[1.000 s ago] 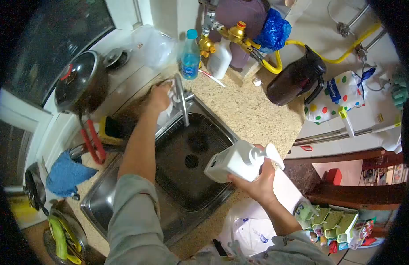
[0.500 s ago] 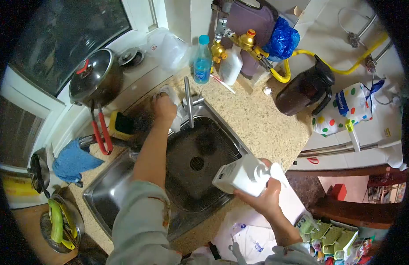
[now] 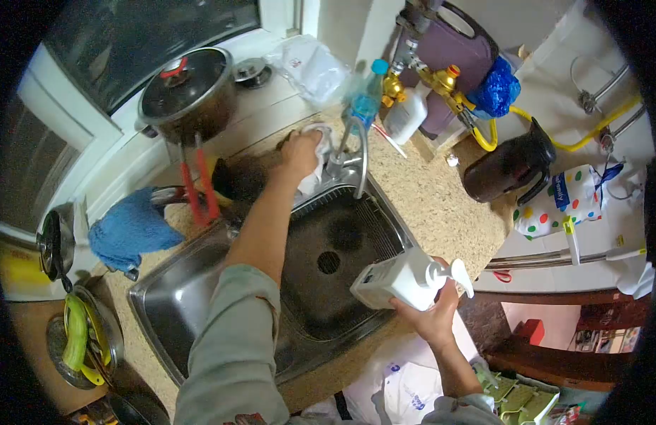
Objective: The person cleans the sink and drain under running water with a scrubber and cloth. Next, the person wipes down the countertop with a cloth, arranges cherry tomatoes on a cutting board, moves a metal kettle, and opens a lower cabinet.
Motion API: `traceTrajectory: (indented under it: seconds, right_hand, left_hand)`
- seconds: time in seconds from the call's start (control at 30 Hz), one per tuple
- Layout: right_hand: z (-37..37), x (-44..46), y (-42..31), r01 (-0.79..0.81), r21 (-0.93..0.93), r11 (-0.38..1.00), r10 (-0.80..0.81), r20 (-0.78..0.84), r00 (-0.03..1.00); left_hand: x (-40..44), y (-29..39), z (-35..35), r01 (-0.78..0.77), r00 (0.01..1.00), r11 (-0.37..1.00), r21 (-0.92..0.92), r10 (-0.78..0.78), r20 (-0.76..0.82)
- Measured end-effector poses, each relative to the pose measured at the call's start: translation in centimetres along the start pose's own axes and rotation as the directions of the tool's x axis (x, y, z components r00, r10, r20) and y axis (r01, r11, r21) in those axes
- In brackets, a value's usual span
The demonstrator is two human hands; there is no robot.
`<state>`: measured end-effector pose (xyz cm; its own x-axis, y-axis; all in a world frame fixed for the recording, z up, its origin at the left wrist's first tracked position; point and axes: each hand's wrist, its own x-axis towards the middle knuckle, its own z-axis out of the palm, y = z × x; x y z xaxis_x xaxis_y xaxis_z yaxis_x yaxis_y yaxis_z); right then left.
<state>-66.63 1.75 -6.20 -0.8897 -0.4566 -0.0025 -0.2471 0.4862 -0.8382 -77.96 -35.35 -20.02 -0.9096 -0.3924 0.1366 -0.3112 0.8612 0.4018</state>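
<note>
Pump bottle (image 3: 402,278) remains in the right hand's (image 3: 434,319) grip over the sink's (image 3: 321,299) edge; left hand (image 3: 301,152) still clutches a cloth (image 3: 326,145) beside the tap (image 3: 364,164), which now overlaps the blue bottle (image 3: 364,105) in view, previously clear.

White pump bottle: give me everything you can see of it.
The white pump bottle looks like opaque plastic, with a boxy body, dark print on a side near the base, and a white pump head with a protruding spout. It is tilted well over, pump end toward the image's right, base toward the left over the near-right part of the sink. The right hand grips it near the shoulder. Its fill level cannot be seen.
</note>
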Motion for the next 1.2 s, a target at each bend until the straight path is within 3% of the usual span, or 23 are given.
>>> traceTrajectory:
  seconds: [0.03,0.07,0.1,0.17,0.2,0.23,0.3,0.33,0.43,0.5,0.6,0.67,0.7,0.77,0.8,0.83,0.9,0.93,1.03,1.2]
  right_hand:
    - [0.3,-0.4,-0.1,-0.036,-0.061,0.997,0.036,-0.009,0.999]
    - [0.6,-0.8,-0.1,-0.027,-0.069,0.997,0.027,-0.008,1.000]
    - [0.8,-1.1,0.0,-0.070,-0.006,0.998,0.070,-0.022,0.997]
    - [0.7,-1.0,-0.2,-0.100,0.053,0.994,0.102,-0.036,0.994]
    - [0.5,-0.9,-0.3,-0.089,0.030,0.996,0.089,-0.025,0.996]
    - [0.3,-0.8,-0.3,-0.083,0.012,0.996,0.083,-0.021,0.996]
    - [0.1,-0.3,-0.4,-0.075,-0.015,0.997,0.075,-0.026,0.997]
    - [0.0,0.0,-0.4,-0.060,-0.040,0.997,0.059,-0.017,0.998]
    - [-0.7,1.0,-0.2,0.046,-0.152,0.987,-0.060,-0.092,0.994]
    - [-1.6,1.4,0.1,0.001,-0.101,0.995,-0.012,-0.104,0.995]
    - [-2.4,2.4,1.8,-0.040,-0.006,0.999,0.039,-0.118,0.992]
    - [-2.9,2.4,3.1,-0.056,0.057,0.997,0.063,-0.124,0.990]
    - [-3.2,2.5,3.4,-0.054,0.063,0.997,0.062,-0.131,0.990]
    - [-4.0,2.2,3.8,-0.016,0.025,1.000,0.019,-0.101,0.995]
    - [-4.1,2.0,4.3,0.003,0.019,1.000,-0.001,-0.128,0.992]
    - [-4.1,1.7,4.2,-0.004,0.034,0.999,0.009,-0.131,0.991]
    - [-4.4,1.8,3.5,-0.047,-0.003,0.999,0.047,-0.081,0.996]
    - [-4.3,1.8,3.4,-0.026,-0.006,1.000,0.025,-0.087,0.996]
    - [-4.2,1.7,1.3,0.007,0.050,0.999,0.001,-0.171,0.985]
    - [-4.1,2.3,0.2,0.061,0.061,0.996,-0.049,-0.182,0.982]
  left_hand:
    - [-0.2,0.8,-1.1,0.009,1.000,1.000,-0.005,-0.009,0.015]
    - [-0.7,1.9,-1.9,0.018,0.995,0.992,0.127,-0.030,0.098]
    - [-1.8,1.9,-1.7,0.023,0.996,0.993,0.120,-0.034,0.087]
    - [-2.7,1.4,-0.1,0.062,0.931,0.991,0.115,-0.016,-0.366]
    - [-2.4,1.1,-0.4,0.142,0.791,0.978,0.149,-0.021,-0.612]
    - [-2.1,0.6,-0.6,0.131,0.791,0.981,0.146,-0.015,-0.612]
    - [-2.2,0.1,-0.7,0.324,0.853,0.934,0.151,-0.219,-0.473]
    - [-2.0,0.0,0.2,0.298,0.863,0.908,0.295,-0.124,-0.490]
    - [-0.1,0.4,2.1,0.269,0.792,0.891,0.366,0.011,-0.610]
    - [0.9,0.7,2.6,0.217,0.804,0.906,0.363,0.045,-0.593]
    - [3.5,0.9,3.9,0.058,0.880,0.956,0.288,0.087,-0.466]
    - [5.5,0.2,5.6,-0.105,0.836,0.991,-0.085,0.042,-0.547]
    - [6.1,-0.2,5.5,-0.113,0.835,0.990,-0.080,0.051,-0.548]
    - [6.0,-0.2,2.6,-0.184,0.947,0.983,0.017,0.182,-0.266]
    - [6.0,-0.1,1.0,-0.293,0.928,0.923,0.251,0.337,-0.156]
    - [5.6,0.1,0.3,-0.300,0.928,0.917,0.261,0.344,-0.143]
    - [4.8,0.7,-0.8,-0.156,0.982,0.984,0.088,0.164,-0.092]
    - [4.1,0.3,-0.7,-0.273,0.955,0.905,0.326,0.295,-0.017]
    - [2.0,0.8,-1.5,-0.270,0.959,0.938,0.218,0.282,-0.025]
    - [0.3,0.9,-0.9,-0.253,0.958,0.936,0.244,0.278,-0.072]
